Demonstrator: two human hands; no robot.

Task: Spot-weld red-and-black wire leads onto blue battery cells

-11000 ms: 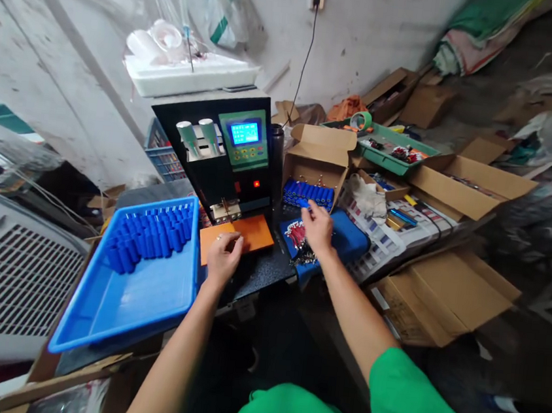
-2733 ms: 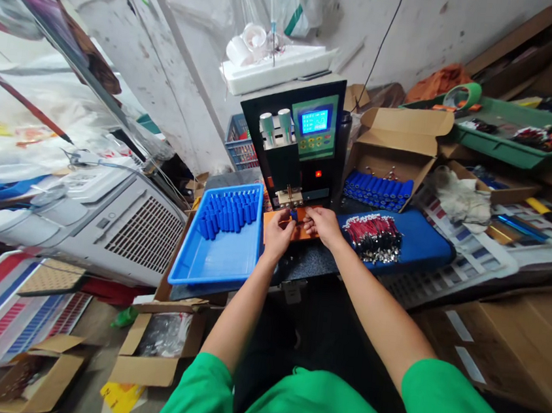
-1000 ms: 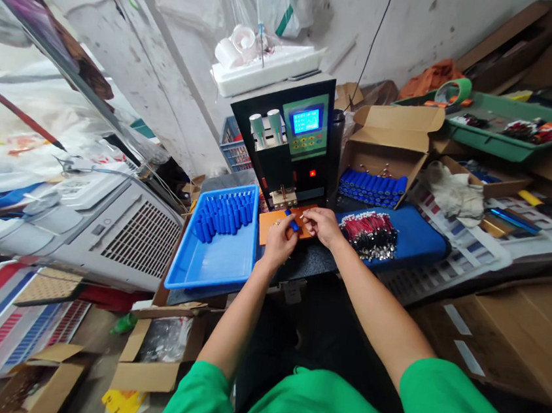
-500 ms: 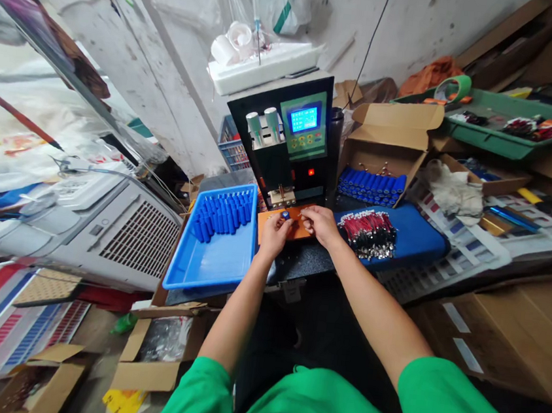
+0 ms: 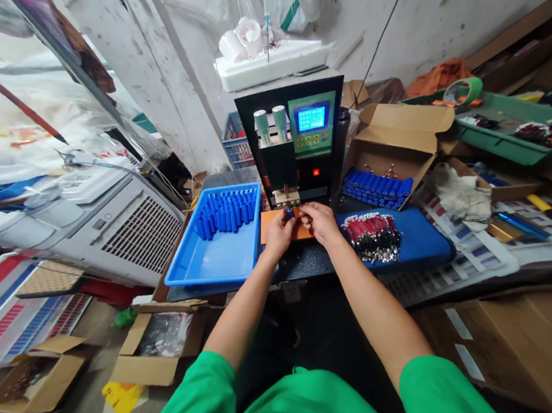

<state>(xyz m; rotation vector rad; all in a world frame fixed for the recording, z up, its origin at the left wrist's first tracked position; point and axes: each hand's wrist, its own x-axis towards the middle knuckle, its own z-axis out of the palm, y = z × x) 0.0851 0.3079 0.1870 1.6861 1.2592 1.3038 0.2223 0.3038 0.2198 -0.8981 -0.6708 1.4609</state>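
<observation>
Closed in a pinch, the grip of the left hand (image 5: 279, 232) had hold of a small blue cylinder (image 5: 290, 213), one end of which showed between thumb and fingers. That cylinder was just under the metal head (image 5: 285, 197) of a black machine (image 5: 280, 164), above an orange board (image 5: 270, 227); whether it touched the head could not be told. The right hand (image 5: 320, 223) was just beside it, its fingertips drawn together near the cylinder, though whether its grip had anything in it was too small to tell. The machine's screen (image 5: 311, 119) glowed blue, and a red light (image 5: 316, 172) shone below it. To the left on the dark desk (image 5: 309, 261) was a blue tray (image 5: 213, 262) with many blue cylinders (image 5: 226, 214) grouped toward its far end. To the right, a bundle of red and black wires (image 5: 371, 236) lay on a blue pad (image 5: 425, 238), and behind that an open carton (image 5: 399, 138) held stacked blue cylinders (image 5: 376, 189).
</observation>
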